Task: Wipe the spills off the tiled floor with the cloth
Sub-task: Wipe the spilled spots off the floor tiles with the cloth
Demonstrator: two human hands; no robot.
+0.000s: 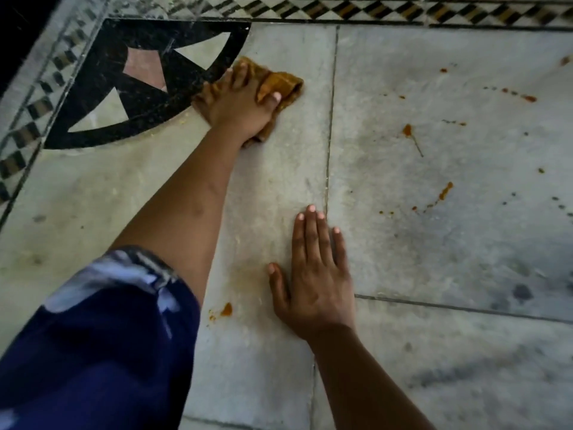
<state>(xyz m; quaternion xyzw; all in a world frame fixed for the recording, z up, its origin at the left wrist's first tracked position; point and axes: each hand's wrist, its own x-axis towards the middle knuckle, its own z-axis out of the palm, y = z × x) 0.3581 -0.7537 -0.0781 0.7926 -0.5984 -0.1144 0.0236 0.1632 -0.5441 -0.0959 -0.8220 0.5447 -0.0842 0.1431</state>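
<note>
My left hand [238,103] presses flat on a crumpled orange-brown cloth [279,83] at the upper middle of the pale tiled floor [273,181], fingers spread over it and thumb on its right fold. My right hand [313,280] rests palm down on the tile nearer to me, fingers straight, holding nothing. Orange spills dot the floor: a blot [226,309] beside my left forearm, and splashes [407,129], [446,190], [528,98] on the tile to the right. A faint yellowish smear runs along the tile between my hands.
A black, white and pink inlaid corner pattern [130,88] lies just left of the cloth. A chequered border strip [341,9] runs along the far edge and down the left side. Dark grout lines [330,135] divide the tiles. My blue sleeve [102,336] fills the lower left.
</note>
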